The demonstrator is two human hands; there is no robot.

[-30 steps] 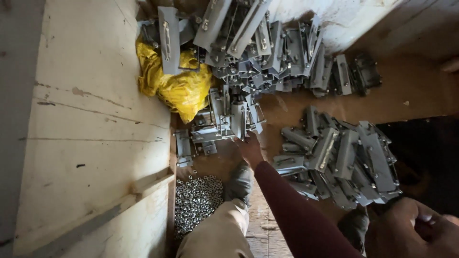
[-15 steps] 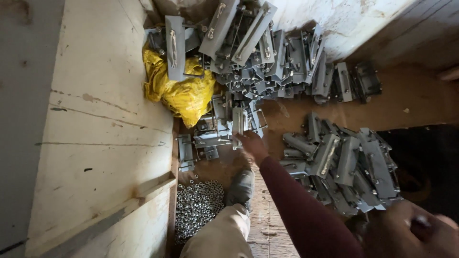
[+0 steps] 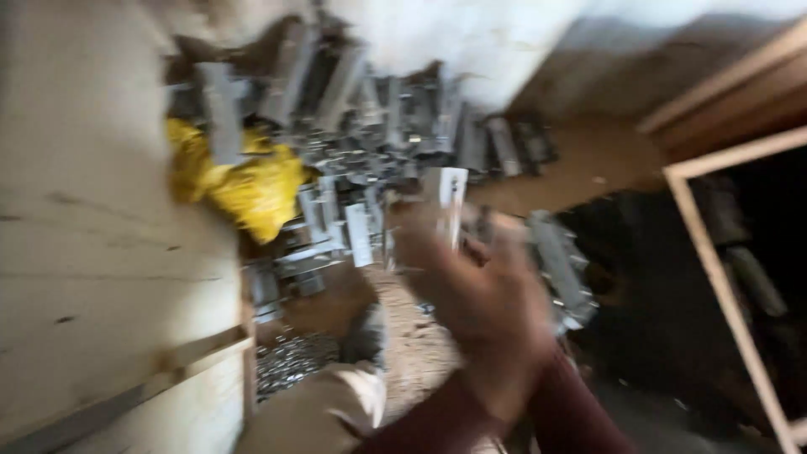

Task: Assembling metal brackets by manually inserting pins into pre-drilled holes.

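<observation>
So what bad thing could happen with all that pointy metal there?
The hand seems to grip a flat metal piece; its edge might cut bare skin. The heap of metal parts lies loosely stacked, so pieces could slide down toward the shoe. The small shiny bits by the wooden board look easy to slip on. The picture is blurry, so the grip is hard to tell.

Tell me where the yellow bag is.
In the head view, the yellow bag lies left of centre on the floor, against the pale wooden board and under the pile of grey metal brackets.
</observation>
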